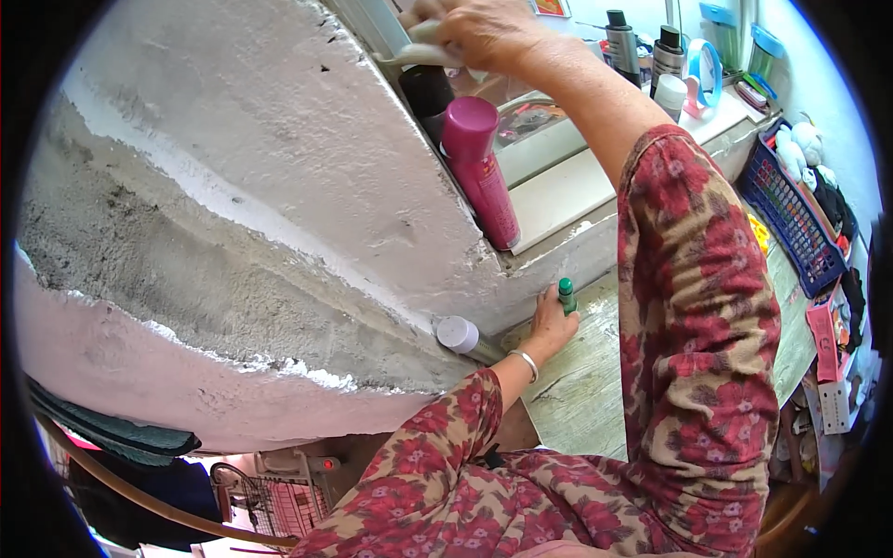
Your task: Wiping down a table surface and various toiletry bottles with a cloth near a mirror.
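Note:
My left hand [549, 328], with a silver bangle at its wrist, is closed round a small green bottle [566, 292] whose capped top points away from me. It is low over the wooden tabletop [595, 367]. Beside that wrist stands a can with a pale lilac cap [458, 334], its body partly hidden. My right arm reaches up across the sill, and my right hand [484, 35], slightly blurred, grips a pale cloth [423, 54] against the window frame [374, 26]. Just below it are a black-topped container [427, 90] and a tall magenta spray can [484, 172].
Dark bottles [622, 46], a white jar [670, 95] and a blue tape-like ring [707, 74] stand along the sill [558, 200]. A dark blue basket [795, 214] is at the right. Rough plastered wall [279, 186] fills the left side.

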### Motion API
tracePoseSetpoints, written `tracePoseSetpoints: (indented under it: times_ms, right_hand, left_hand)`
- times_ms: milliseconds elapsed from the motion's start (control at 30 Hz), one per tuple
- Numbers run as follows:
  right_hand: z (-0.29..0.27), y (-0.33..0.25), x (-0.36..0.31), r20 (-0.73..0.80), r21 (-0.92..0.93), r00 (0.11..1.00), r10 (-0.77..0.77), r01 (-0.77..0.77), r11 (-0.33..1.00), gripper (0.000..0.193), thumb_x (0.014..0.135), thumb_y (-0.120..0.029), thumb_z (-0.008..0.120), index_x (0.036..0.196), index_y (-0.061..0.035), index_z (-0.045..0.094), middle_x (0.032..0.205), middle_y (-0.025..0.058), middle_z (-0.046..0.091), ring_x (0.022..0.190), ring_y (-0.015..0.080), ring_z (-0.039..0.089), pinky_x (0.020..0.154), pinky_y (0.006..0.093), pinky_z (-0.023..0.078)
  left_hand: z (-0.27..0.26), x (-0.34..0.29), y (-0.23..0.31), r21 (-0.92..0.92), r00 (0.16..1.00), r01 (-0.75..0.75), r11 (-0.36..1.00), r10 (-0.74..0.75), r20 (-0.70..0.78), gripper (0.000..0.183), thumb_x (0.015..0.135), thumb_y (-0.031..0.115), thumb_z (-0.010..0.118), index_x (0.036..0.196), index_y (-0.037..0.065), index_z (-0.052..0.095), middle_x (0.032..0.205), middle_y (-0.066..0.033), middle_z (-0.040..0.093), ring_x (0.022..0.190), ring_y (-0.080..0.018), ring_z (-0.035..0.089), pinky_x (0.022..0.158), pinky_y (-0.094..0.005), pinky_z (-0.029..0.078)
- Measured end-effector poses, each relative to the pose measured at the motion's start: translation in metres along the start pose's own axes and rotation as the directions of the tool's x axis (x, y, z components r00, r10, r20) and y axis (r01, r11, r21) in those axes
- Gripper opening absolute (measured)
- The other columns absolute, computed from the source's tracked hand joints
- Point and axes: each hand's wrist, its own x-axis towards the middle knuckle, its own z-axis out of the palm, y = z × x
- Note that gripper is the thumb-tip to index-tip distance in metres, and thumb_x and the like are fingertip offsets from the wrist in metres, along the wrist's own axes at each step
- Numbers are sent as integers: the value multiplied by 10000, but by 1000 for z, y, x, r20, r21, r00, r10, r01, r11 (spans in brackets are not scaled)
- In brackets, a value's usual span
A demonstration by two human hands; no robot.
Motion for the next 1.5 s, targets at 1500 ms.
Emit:
tracePoseSetpoints:
  times_ms: [1500]
  right_hand:
    - [92, -146, -282, 544, 118, 722, 428, -570, 813, 361, 713, -94, 475, 1044, -77, 621, 801, 192, 573, 787, 360, 569, 703, 438, 457]
  left_hand:
    - [-62, -131, -4, -748, 809, 138, 649, -509, -293, 621, 782, 5, 569, 1317, -37, 256, 1308, -159, 384, 1226, -229, 368, 1009, -311, 308]
